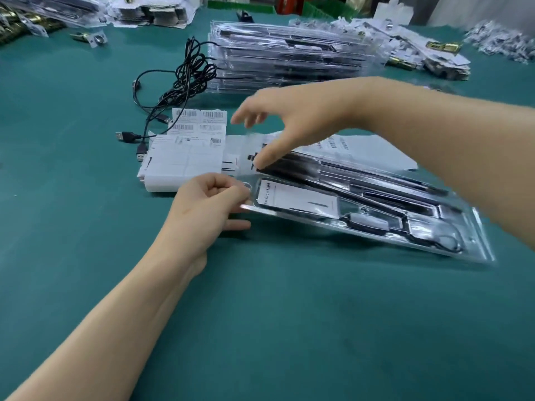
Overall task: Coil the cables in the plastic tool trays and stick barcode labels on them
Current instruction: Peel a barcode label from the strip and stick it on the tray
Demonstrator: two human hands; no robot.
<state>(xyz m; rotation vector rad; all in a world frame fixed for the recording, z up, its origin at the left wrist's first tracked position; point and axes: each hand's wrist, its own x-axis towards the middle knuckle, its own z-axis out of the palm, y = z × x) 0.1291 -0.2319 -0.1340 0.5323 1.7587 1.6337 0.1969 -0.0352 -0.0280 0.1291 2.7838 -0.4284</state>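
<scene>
One plastic tray (362, 215) lies on the table (260, 314), its near corner pinched by the left hand (208, 206). The right hand (295, 117) is held spread above it, gripping nothing. Cables (185, 76) lie uncoiled beside the barcode labels (199, 120) (the stacked trays (289, 59) cannot be verified), so the work is judged unfinished.

Viewpoint: we looked from one head-worn camera above the bench (86, 285).
Direction: we faced forward and down, across the green top toward the stack of trays (289, 62) farther back.
Closeness: we sat at arm's reach; the left hand (211, 204), right hand (289, 120) and plastic tray (376, 227) filled mid-frame.
Lens: wide, blurred at the far edges.
</scene>
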